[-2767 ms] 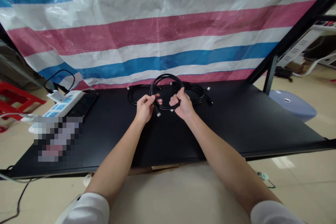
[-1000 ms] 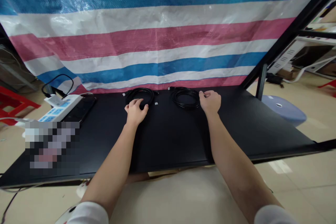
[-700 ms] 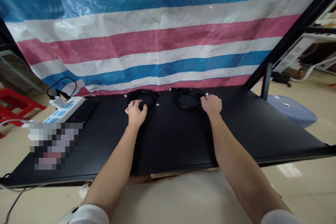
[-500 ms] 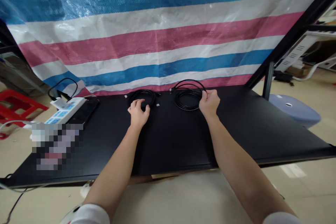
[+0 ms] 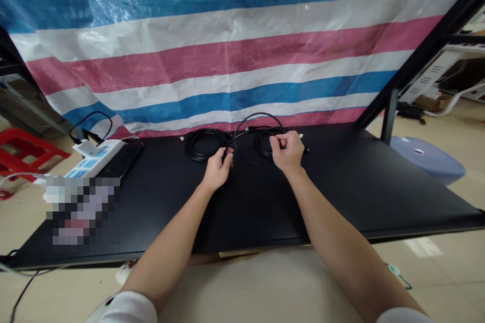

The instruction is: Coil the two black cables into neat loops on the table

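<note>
Two black coiled cables sit at the back of a black table [image 5: 359, 186]. The left coil [image 5: 202, 142] lies flat on the table by itself. My right hand [image 5: 288, 151] is closed on the right coil [image 5: 265, 133], lifting part of it so that one loop arches up over the table. My left hand [image 5: 219, 166] is closed on a strand of that same cable, just right of the left coil. Small white tags show at the cable ends.
A white power strip [image 5: 94, 157] with a black plug and a dark flat device [image 5: 121, 161] lie at the table's left. A striped tarp [image 5: 227, 50] hangs behind. A black frame post [image 5: 388, 111] stands at the right, a pale blue stool [image 5: 428, 161] beyond it. Red stool far left.
My left hand left the left coil and moved right to take a strand of the right cable. My right hand lifted the right coil and shifted left with it.
</note>
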`<state>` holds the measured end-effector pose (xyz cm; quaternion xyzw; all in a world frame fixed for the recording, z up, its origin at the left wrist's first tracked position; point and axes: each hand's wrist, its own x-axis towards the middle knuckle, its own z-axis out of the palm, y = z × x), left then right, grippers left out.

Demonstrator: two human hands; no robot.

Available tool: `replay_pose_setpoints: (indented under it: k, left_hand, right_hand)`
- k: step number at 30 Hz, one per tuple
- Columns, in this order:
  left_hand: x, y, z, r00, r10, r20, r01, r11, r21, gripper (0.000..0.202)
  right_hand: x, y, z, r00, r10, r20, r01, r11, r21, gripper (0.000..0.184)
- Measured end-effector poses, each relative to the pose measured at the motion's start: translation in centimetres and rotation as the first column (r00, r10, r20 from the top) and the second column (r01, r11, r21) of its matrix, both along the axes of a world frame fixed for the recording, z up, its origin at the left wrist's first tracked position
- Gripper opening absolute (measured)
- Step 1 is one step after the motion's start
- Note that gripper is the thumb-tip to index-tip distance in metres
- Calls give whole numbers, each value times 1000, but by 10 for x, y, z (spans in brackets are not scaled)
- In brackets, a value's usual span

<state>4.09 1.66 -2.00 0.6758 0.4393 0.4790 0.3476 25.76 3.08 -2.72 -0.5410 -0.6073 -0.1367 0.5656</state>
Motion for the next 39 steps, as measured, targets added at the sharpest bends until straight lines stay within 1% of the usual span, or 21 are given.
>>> replay_pose_setpoints:
  k: [2,3,4,6,8,11,13,15,17,20,23,25,27,28,30,31,33,34,36,38,39]
  left_hand:
    - [-4,4,2,984,123,127,-120,992,-29,19]
    - [-7,6,4,965,166,202,-161,986,-44,24]
    - [-10,8,5,942,190,278,-181,982,-60,32]
    - [-18,13,8,890,200,409,-180,980,-87,46]
    - [-26,16,11,849,214,482,-195,977,-90,52]
    - [-35,18,15,841,284,460,-296,954,-48,49]
    - [-38,17,18,854,332,401,-352,936,-27,39]
    - [-38,15,20,863,349,366,-360,932,-41,24]
    - [-36,14,22,863,331,382,-328,942,-75,12]
    - [-34,12,25,821,287,494,-249,958,-143,12]
    - [-36,12,33,708,300,639,-196,953,-231,16]
    - [-43,13,38,629,337,701,-177,940,-293,16]
    - [-54,14,43,552,376,744,-164,924,-346,18]
    - [-60,16,45,513,389,765,-157,919,-362,19]
    - [-75,18,46,432,404,806,-152,914,-376,22]
    - [-83,19,45,395,408,823,-154,913,-378,23]
    - [-95,20,45,336,424,841,-165,905,-391,28]
    - [-100,20,45,309,440,843,-172,898,-405,30]
    - [-105,19,45,246,482,841,-185,875,-448,33]
    - [-105,18,46,186,514,837,-184,855,-484,36]
    - [-104,17,46,178,513,840,-177,856,-486,37]
  right_hand:
    - [12,-1,3,998,-45,-46,38,990,-135,30]
    - [20,-1,4,993,-88,-77,72,978,-195,32]
    - [29,1,5,979,-164,-123,131,962,-241,34]
    - [46,4,6,928,-331,-171,254,898,-360,31]
    - [59,8,5,895,-414,-167,286,819,-496,23]
    - [67,10,2,898,-419,-132,233,708,-667,20]
    - [68,9,0,905,-413,-106,211,650,-730,22]
    - [68,9,-2,908,-411,-82,210,615,-760,25]
    - [69,9,-4,910,-409,-69,214,605,-767,24]
    - [71,10,-5,902,-423,-87,224,630,-744,19]
    - [72,10,-1,871,-447,-203,187,683,-706,15]
    - [70,9,5,804,-457,-381,106,740,-664,14]
    - [68,8,12,672,-424,-607,-16,811,-585,15]
    - [68,8,14,594,-373,-713,-89,850,-519,15]
    - [71,7,16,452,-206,-868,-227,914,-335,15]
    - [73,6,16,401,-110,-909,-277,932,-235,16]
    - [80,4,13,344,47,-938,-324,944,-72,21]
    - [84,4,10,333,91,-938,-319,947,-22,23]
    - [90,4,6,338,107,-935,-272,962,11,24]
    - [90,7,2,387,35,-922,-174,984,-35,25]
    - [88,9,1,438,-28,-899,-105,991,-82,27]
